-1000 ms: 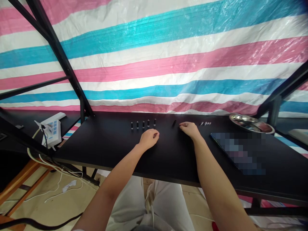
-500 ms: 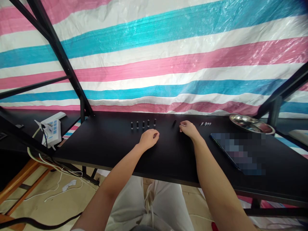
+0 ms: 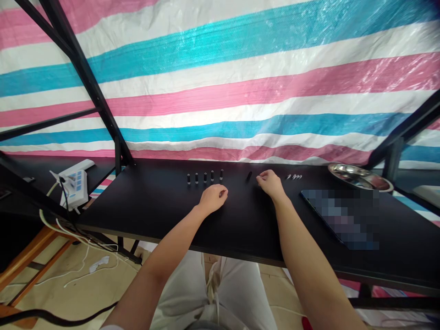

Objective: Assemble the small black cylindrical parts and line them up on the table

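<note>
My left hand (image 3: 213, 197) rests on the black table (image 3: 154, 201) with its fingers curled into a loose fist; what it holds, if anything, is hidden. Just beyond it stands a row of several small black cylinders (image 3: 205, 177), upright and evenly spaced. My right hand (image 3: 270, 182) lies on the table with its fingers bent down, fingertips close to a single small black cylinder (image 3: 249, 175) that lies to its left. Right of that hand sit a few tiny silvery parts (image 3: 293, 176).
A metal bowl (image 3: 357, 176) stands at the back right, with a blurred flat dark item (image 3: 340, 215) in front of it. A white power strip (image 3: 74, 183) with cables hangs off the left. Black frame bars rise at both sides; a striped tarp hangs behind.
My right hand has crept slightly left and away from me, toward the lone black cylinder. My left hand has stayed put.
</note>
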The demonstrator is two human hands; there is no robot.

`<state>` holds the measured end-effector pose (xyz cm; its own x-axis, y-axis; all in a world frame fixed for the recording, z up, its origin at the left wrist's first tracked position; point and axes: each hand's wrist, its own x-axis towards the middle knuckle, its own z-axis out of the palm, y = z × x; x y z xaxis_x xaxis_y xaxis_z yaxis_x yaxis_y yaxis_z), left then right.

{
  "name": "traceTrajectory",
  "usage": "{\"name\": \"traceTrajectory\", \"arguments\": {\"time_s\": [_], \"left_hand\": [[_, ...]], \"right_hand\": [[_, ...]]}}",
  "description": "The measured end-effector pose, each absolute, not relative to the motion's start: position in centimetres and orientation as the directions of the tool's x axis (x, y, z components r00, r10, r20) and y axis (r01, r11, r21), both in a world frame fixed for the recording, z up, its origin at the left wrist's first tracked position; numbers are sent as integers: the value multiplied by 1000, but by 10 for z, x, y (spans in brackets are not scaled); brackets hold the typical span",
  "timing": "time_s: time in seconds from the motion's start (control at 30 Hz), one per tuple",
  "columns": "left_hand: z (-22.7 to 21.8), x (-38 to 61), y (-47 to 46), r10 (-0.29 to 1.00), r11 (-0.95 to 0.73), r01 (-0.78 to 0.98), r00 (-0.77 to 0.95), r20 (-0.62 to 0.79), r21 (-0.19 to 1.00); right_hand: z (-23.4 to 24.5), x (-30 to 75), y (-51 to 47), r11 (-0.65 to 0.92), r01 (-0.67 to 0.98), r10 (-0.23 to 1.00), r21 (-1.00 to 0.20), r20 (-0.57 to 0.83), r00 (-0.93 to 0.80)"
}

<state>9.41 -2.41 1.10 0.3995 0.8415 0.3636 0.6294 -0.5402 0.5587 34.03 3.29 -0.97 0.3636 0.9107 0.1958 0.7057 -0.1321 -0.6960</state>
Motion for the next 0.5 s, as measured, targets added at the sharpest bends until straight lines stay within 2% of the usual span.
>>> {"name": "traceTrajectory", "arguments": {"time_s": [0.1,0.5], "left_hand": [[12,94,-25,843,-538,631,403,357,559],[13,95,-26,844,-536,631,400,358,560]], "right_hand": [[-11,338,34,-93,717,910,-691,233,343],[-16,337,40,-106,731,928,-674,196,316]]}}
